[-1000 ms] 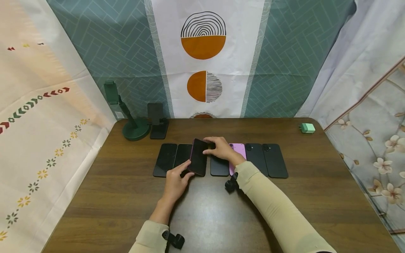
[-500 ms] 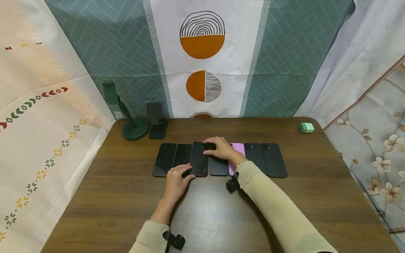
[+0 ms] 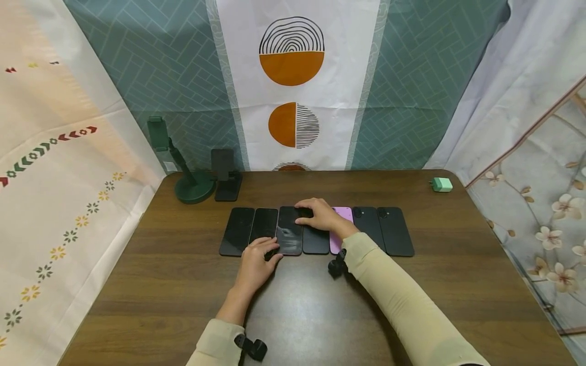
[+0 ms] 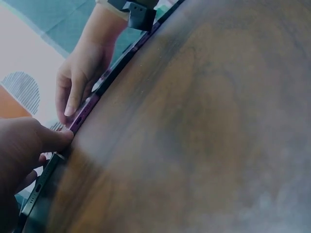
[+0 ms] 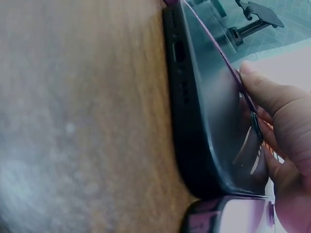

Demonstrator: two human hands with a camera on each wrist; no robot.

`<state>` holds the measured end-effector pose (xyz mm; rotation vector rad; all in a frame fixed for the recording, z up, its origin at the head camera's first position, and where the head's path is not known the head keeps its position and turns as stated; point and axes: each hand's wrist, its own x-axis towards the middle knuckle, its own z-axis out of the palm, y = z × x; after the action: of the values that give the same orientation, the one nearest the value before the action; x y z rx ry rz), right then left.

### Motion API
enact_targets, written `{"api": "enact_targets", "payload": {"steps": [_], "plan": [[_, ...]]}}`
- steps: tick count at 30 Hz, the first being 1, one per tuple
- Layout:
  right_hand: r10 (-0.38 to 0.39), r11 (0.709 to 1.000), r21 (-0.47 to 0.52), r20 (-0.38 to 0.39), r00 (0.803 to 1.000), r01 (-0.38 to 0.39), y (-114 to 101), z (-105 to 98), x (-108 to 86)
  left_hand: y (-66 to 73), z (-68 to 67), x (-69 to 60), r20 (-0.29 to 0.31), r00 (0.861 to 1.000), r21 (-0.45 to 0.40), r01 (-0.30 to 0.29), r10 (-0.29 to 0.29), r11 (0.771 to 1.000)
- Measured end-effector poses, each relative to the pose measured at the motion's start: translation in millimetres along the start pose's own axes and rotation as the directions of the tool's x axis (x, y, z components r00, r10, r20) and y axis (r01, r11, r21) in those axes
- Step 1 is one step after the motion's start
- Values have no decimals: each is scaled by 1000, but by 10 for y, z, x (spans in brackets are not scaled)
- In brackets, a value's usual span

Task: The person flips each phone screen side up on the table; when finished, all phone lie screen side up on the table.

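Note:
Several phones lie side by side in a row across the wooden table. Third from the left is a dark-screened phone (image 3: pixel 289 236) with a purple edge (image 4: pixel 82 116), screen up. My left hand (image 3: pixel 256 260) holds its lower left corner, the thumb against the bottom edge. At its upper right side, my right hand (image 3: pixel 320 216) grips the edge between thumb and fingers; part of this hand's grip is hidden. Just right of it lies a black phone (image 3: pixel 316 241), seen close in the right wrist view. A pink phone (image 3: pixel 343 216) is partly covered by my right wrist.
Two black phones (image 3: pixel 238 231) lie at the row's left end and two dark ones (image 3: pixel 396 231) at its right. Behind on the left stand a green phone stand (image 3: pixel 194 188) and a black phone stand (image 3: pixel 227 175). A mint green charger plug (image 3: pixel 441 184) sits back right.
The purple-edged phone was tilted, its right side raised; it has come down flat into the row. Both hands stay at nearly the same places on it.

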<state>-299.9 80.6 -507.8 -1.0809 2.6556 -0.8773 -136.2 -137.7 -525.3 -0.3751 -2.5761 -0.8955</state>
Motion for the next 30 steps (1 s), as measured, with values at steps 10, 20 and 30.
{"api": "enact_targets", "payload": {"steps": [10,20,30], "plan": [[-5,999,39,-73,997,8,22,-36,-65,52,-36,51,70,997,40,19,-22,999],[58,994,95,-145,988,-44,121,-238,-275,240,76,133,74,997,-44,8,-5,999],[84,995,63,-150,985,-76,281,-286,-489,412,276,219,121,991,-42,-54,59,998]]}}
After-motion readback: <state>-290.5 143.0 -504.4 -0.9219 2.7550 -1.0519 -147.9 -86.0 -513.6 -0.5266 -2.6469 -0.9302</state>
